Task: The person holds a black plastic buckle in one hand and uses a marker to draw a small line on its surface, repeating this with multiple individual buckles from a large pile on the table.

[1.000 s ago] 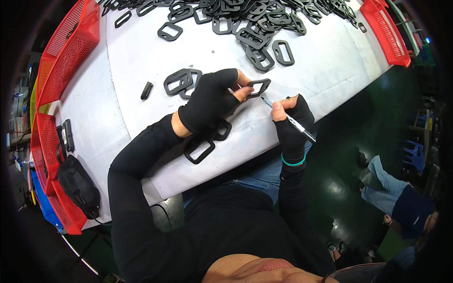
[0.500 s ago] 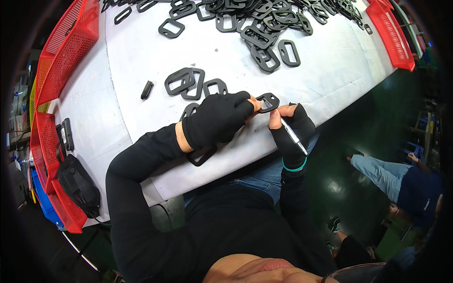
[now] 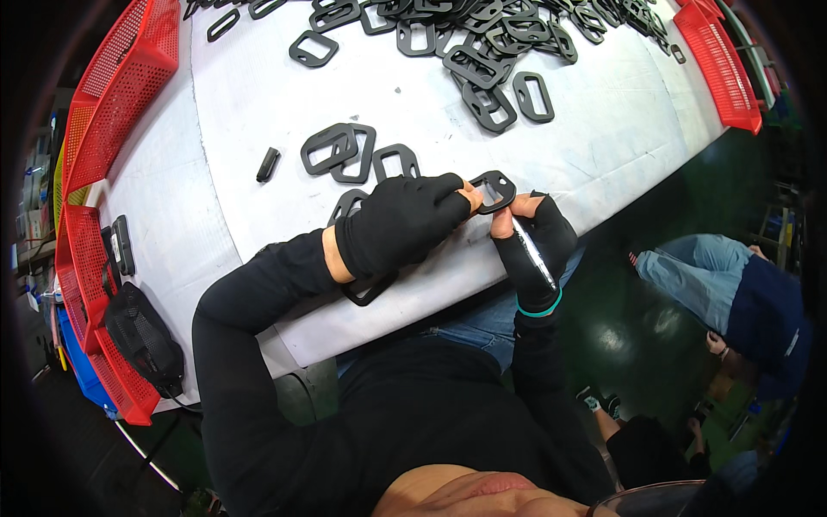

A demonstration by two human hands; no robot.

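Between the fingertips of my left hand (image 3: 401,215), closed in a fingerless black glove, is a flat black rounded frame (image 3: 510,193) with a large opening and a small hole at one end. My right hand (image 3: 551,237), gloved the same way, grips a slim white-and-silver marker pen (image 3: 535,252). The pen's upper end slants back over the palm; its tip is hidden by the fingers, close to the frame's near edge. Several similar frames (image 3: 362,155) lie just beyond my left hand, and another (image 3: 372,293) is partly covered under its wrist.
A heap of black frames (image 3: 476,67) spreads over the far side of the white table (image 3: 258,95). A small black cap-like piece (image 3: 268,165) lies left. Red perforated baskets (image 3: 121,95) line the left edge; another red basket (image 3: 719,69) stands far right. A black pouch (image 3: 142,336) sits lower left.
Both hands have shifted very slightly right with the frame and pen. The held frame is tilted a little differently. At the right, a person in blue has moved.
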